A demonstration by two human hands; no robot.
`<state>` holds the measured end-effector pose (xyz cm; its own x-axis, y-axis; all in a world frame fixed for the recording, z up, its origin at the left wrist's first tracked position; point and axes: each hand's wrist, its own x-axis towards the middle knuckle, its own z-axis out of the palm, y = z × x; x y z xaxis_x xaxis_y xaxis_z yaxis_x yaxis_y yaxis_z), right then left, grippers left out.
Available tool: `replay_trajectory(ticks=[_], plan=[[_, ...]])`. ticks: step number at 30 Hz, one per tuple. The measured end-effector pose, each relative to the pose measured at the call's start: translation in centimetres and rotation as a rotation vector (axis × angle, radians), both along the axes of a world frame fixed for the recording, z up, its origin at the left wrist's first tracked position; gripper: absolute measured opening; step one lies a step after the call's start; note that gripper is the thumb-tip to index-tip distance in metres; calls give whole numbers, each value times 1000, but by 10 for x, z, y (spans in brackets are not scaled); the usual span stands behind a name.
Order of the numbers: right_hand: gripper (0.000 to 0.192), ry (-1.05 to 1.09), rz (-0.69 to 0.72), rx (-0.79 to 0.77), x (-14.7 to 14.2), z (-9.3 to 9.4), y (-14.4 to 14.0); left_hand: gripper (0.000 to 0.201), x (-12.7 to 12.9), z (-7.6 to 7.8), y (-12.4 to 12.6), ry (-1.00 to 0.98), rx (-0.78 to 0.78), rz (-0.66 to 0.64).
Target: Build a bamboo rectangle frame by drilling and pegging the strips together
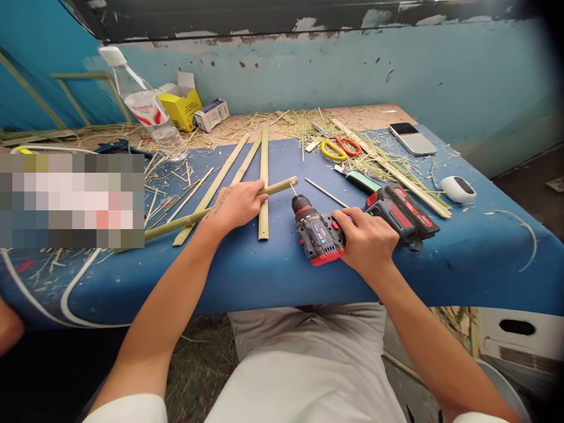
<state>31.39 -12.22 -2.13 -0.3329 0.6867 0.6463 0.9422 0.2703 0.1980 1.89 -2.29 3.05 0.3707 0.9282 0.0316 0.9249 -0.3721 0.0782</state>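
Note:
My left hand (pixel 238 205) is closed around a bamboo strip (pixel 282 186) whose far end sticks out to the right past my fingers. My right hand (pixel 368 238) grips a cordless drill (pixel 318 232) with red trim and a battery pack at its base. The drill's thin bit meets the strip near its end; how deep it sits I cannot make out. Under the held strip lies an upright-running bamboo strip (pixel 263 226) with a small hole at its near end. More bamboo strips (pixel 231 161) fan out to its left.
On the blue-covered table (pixel 264 282) are scissors (pixel 341 148), a green-handled cutter (pixel 360 181), a phone (pixel 413 138) and a white rounded device (pixel 458 189). A water bottle (pixel 147 108) and a yellow box (pixel 180 106) stand at the back left. Bamboo shavings (pixel 286 120) litter the rear.

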Motion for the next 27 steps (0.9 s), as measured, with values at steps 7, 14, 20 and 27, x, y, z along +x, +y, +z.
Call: replay_trajectory(ticks=[7, 14, 20, 27], plan=[[29, 49, 46, -164, 18, 35, -1, 29, -1, -3, 4, 58, -97, 48], [13, 95, -70, -509, 34, 99, 41, 22, -1, -3, 6, -14, -119, 56], [19, 295, 27, -864, 27, 137, 88, 24, -1, -4, 7, -18, -131, 70], [17, 495, -39, -1032, 15, 136, 98, 28, -3, -8, 10, -5, -148, 76]])
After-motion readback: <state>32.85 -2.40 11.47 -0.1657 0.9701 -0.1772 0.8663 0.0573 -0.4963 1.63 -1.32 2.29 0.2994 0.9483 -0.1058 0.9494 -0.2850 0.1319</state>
